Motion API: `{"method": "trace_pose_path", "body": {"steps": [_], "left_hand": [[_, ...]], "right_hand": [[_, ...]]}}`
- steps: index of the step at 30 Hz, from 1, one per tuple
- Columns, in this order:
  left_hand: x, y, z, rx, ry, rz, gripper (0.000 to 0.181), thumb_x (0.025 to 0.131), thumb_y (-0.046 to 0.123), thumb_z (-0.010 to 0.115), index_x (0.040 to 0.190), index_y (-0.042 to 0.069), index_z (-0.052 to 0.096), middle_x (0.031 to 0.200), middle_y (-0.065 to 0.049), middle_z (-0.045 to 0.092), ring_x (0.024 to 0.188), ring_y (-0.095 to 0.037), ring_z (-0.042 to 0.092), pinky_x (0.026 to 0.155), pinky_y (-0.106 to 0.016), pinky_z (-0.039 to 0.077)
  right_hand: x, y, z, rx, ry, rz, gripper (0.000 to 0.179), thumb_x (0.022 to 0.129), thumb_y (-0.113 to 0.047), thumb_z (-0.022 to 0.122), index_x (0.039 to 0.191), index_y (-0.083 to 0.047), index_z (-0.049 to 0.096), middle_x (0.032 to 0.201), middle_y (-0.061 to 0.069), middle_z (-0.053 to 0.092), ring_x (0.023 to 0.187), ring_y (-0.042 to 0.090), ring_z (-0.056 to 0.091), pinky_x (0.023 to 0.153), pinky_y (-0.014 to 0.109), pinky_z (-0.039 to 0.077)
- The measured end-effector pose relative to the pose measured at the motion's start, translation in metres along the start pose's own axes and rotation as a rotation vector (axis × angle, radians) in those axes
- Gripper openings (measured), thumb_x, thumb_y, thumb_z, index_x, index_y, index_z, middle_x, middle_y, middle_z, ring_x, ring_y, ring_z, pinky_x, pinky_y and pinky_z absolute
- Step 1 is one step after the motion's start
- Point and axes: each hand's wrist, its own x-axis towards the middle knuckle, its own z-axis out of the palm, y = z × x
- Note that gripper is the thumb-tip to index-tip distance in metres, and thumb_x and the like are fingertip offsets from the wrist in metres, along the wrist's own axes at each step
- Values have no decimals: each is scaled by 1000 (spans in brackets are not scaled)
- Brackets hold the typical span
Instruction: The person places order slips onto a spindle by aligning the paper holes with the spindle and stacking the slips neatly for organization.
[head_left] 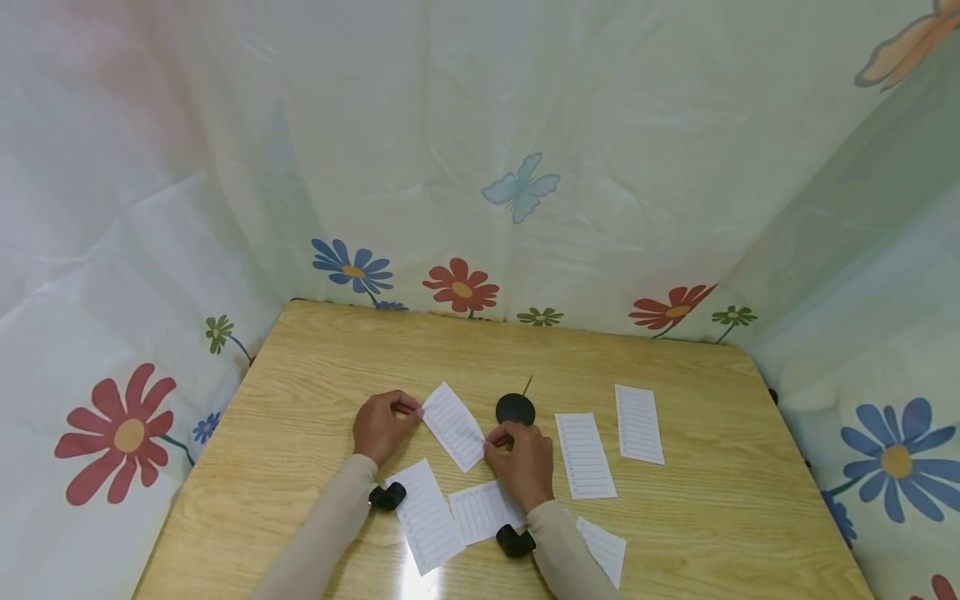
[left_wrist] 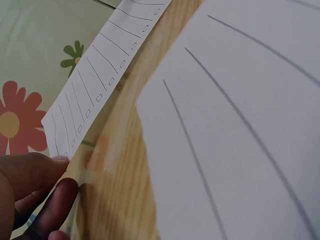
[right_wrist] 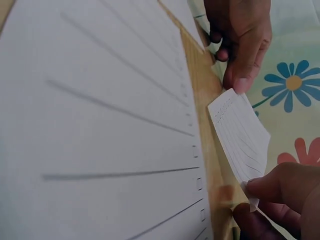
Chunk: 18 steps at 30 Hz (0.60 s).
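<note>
Both hands hold one white lined paper slip [head_left: 454, 427] with small checkboxes, raised over the table. My left hand [head_left: 384, 427] pinches its left corner between thumb and finger. At the lower right corner, my right hand [head_left: 522, 463] pinches the paper the same way. In the right wrist view the held slip [right_wrist: 242, 132] stretches between both hands and bends slightly. Below the left hand lies another lined slip [head_left: 426, 517], and a second slip [head_left: 480, 511] sits beside it, partly under the right hand. A black round disc [head_left: 514, 408] with a thin upright stick is just beyond the right hand.
To the right, two lined slips [head_left: 585, 456] [head_left: 640, 423] lie flat on the wooden table [head_left: 720, 500]. Another slip [head_left: 603, 550] is partly covered by the right sleeve. A flower-printed curtain [head_left: 450, 167] surrounds the table's back and sides.
</note>
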Motion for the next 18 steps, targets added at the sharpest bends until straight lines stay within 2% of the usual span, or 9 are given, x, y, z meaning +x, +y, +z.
{"method": "trace_pose_path", "body": {"steps": [3,8,18], "left_hand": [[0,1,-2,-61,-27,-31,6,89,23,86,91,22,81,86,7,77,76,-8,64,75,-28,49],[-2,3,-3,-162,-47,-58,7,91,18,85,93,16,79,85,1,78,76,-7,67,74,-23,52],[-6,7,-1,-318,-7,-53,9,91,10,84,98,11,78,88,-5,77,77,-9,64,72,-20,49]], "right_hand": [[-1,-2,-3,54,-27,26,13,85,-13,86,84,-21,76,80,-8,73,81,12,65,87,39,44],[-2,-2,-8,138,-71,67,10,89,-12,81,88,-18,74,80,-8,72,74,5,66,71,25,54],[-5,-4,-17,241,-42,77,18,89,-5,82,87,-19,71,83,-4,72,75,7,65,70,20,54]]}}
